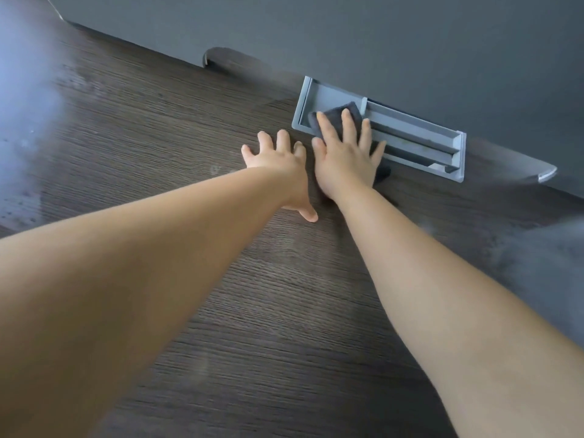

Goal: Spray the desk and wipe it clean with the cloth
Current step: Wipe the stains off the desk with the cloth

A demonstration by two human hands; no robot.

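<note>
From the head camera, the right hand [344, 153] lies flat on the dark cloth [350, 110], fingers spread, pressing it down. The cloth sits half on the desk [252, 295] and half in the grey tray [455, 147] set into the desk by the wall. It looks soft, light and floppy, so a flat palm on top should push it best. The left hand [278, 162] rests flat on the desk just beside, fingers apart, holding nothing. The tray holds only the cloth's corner. No spray bottle shows.

The desk [284, 311] is dark wood-grain, faintly sheened, the cloth [350, 110] a soft dark grey weave, the far recessed tray [410, 137] matt grey plastic.
</note>
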